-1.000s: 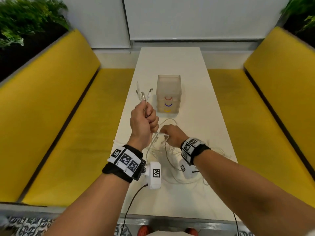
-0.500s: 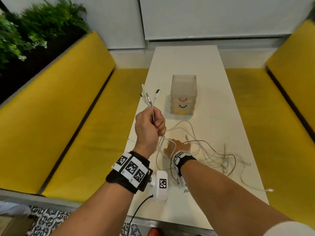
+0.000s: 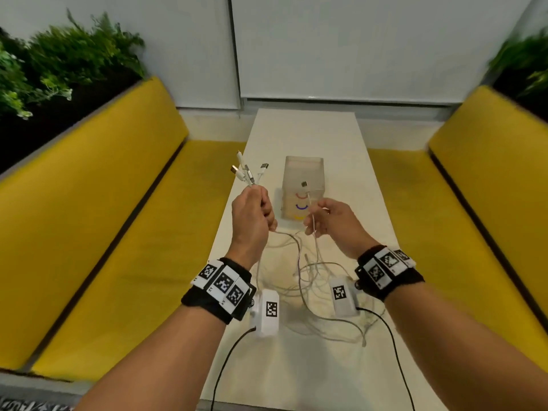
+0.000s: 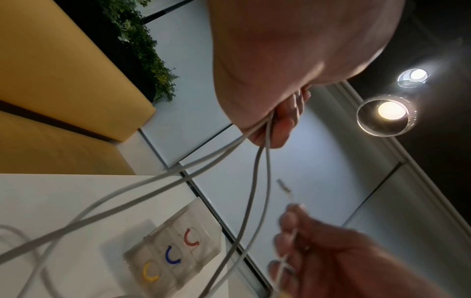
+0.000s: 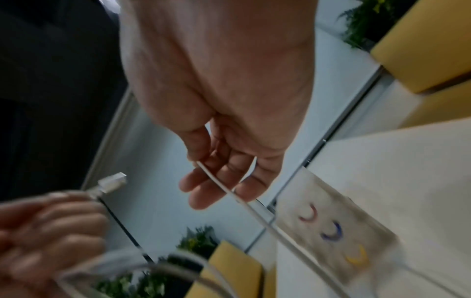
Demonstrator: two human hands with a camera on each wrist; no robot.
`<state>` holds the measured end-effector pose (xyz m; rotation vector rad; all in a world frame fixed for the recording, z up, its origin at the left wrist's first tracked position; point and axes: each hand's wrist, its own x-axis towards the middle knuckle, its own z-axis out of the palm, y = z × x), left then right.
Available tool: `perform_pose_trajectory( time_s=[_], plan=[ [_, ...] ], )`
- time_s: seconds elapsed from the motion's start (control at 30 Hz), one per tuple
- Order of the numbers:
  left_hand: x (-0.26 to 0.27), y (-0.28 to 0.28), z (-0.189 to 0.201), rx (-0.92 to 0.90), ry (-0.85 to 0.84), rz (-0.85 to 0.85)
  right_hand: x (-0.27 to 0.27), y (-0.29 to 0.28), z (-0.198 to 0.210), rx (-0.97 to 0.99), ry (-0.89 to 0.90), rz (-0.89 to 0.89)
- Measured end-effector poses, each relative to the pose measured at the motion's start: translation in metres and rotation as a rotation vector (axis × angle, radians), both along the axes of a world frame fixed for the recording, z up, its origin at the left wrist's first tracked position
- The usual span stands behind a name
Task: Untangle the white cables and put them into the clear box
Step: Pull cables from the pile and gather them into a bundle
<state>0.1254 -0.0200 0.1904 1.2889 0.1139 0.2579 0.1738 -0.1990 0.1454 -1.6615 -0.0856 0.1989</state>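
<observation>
Above the white table [image 3: 335, 149], my left hand [image 3: 261, 203] grips a bundle of several white cable ends, their plugs [image 3: 249, 173] sticking up past the fist. My right hand [image 3: 315, 215] pinches a single white cable between thumb and fingers, with its plug [image 3: 304, 184] pointing up in front of the clear box [image 3: 304, 173]. The box stands upright mid-table just beyond both hands, with red, blue and yellow arcs on its front. The cables hang down to a loose tangle [image 3: 308, 280] lying between my wrists. In the right wrist view the cable [image 5: 229, 191] runs across my right fingers [image 5: 216, 187].
Yellow benches [image 3: 118, 232] flank the narrow table on both sides, with plants [image 3: 59, 63] behind their backs. A white wall closes the far end. Black cords [image 3: 394, 345] from the wrist cameras trail across the near table. Bare tabletop lies beyond the box.
My right hand has risen from the tangle on the table, bringing up one cable end beside the left hand. The left hand has kept its bundle, lifted slightly.
</observation>
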Motion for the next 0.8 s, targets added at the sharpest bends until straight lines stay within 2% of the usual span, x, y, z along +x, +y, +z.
perform_pose_trajectory(
  time_s=[0.17,0.33,0.5,0.63,0.8],
  plan=[
    [0.012,-0.015,0.018,0.030,-0.043,-0.102,-0.019,-0.025,0.075,0.154,-0.174,-0.005],
    [0.009,-0.034,0.037,0.037,-0.092,-0.212,-0.042,-0.027,0.107,0.116,-0.246,-0.003],
    [-0.002,-0.064,0.044,0.155,-0.190,-0.239,-0.060,-0.014,0.109,0.031,-0.245,-0.029],
    [-0.001,-0.076,0.035,0.253,-0.154,-0.108,-0.067,-0.013,0.096,-0.015,-0.251,-0.118],
    [-0.003,-0.081,0.031,0.252,-0.153,-0.158,-0.074,-0.017,0.084,-0.050,-0.254,-0.163]
  ],
)
